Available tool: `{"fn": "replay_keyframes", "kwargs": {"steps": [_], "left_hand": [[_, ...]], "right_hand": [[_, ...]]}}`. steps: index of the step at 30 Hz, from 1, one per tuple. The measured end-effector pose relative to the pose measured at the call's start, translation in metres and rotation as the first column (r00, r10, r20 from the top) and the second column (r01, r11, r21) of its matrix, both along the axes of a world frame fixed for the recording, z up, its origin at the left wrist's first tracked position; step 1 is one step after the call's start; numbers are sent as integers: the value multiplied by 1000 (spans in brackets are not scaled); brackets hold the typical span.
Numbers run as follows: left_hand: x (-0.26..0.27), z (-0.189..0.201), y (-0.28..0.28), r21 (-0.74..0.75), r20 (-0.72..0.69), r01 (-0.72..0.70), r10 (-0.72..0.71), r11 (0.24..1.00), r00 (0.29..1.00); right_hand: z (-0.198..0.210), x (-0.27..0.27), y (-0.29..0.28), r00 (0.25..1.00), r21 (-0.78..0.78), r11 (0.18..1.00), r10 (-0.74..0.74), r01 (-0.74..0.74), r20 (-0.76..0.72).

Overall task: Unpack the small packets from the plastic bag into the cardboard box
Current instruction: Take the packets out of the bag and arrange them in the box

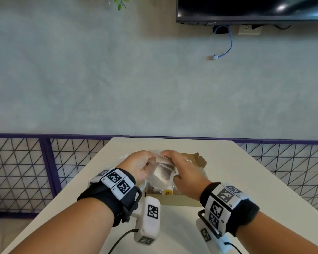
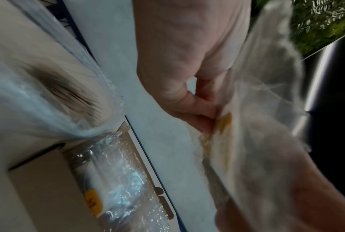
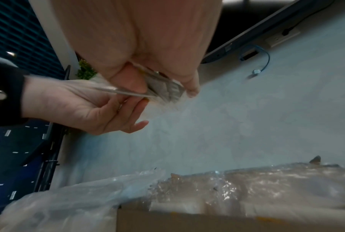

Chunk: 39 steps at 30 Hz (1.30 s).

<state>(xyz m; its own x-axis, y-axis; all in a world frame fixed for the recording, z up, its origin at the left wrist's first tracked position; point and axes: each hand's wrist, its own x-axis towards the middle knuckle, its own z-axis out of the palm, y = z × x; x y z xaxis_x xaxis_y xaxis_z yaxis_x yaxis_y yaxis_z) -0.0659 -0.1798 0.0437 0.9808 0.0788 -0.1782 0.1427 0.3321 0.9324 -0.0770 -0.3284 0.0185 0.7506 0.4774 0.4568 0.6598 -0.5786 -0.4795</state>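
Note:
Over the open cardboard box [image 1: 173, 200], both hands hold a clear plastic bag [image 1: 162, 177] up between them. My left hand [image 1: 145, 162] pinches the bag's left edge between thumb and fingers [image 2: 204, 113]. My right hand [image 1: 173, 158] pinches a bundle of small grey packets [image 3: 164, 88] at the top of the bag, thumb under and fingers over. The bag's lower end hangs into the box. In the box [image 2: 44, 188] lie plastic-wrapped packets, one with a yellow label [image 2: 93, 202]. The bag is blurred in both wrist views.
The box stands mid-way on a white table [image 1: 246, 171], its far flap [image 1: 197, 159] standing open. Crinkled clear plastic [image 3: 68, 204] spills over the box's left side. A purple mesh railing [image 1: 26, 171] runs behind the table, then a grey wall with a monitor [image 1: 251, 8].

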Motion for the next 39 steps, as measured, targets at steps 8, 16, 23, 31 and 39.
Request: {"fn": "replay_keyframes", "kwargs": {"steps": [8,16,23,31,39], "left_hand": [[-6,5,-6,-144,-57,71,-80,987,995],[-4,-3,-2,110,-131,19,-5,994,991],[-13,-7,5,133,-22,460,-462,878,887],[-12,-18,-8,34,24,513,-514,858,858],[-8,-24,-9,21,67,384,-384,923,921]], "right_hand": [[-8,5,2,983,86,996,-39,24,178],[3,19,-1,936,547,828,87,123,-341],[14,19,-11,799,664,742,340,95,-495],[14,18,0,789,786,601,412,142,-457],[11,21,-2,856,609,776,193,167,-480]]}}
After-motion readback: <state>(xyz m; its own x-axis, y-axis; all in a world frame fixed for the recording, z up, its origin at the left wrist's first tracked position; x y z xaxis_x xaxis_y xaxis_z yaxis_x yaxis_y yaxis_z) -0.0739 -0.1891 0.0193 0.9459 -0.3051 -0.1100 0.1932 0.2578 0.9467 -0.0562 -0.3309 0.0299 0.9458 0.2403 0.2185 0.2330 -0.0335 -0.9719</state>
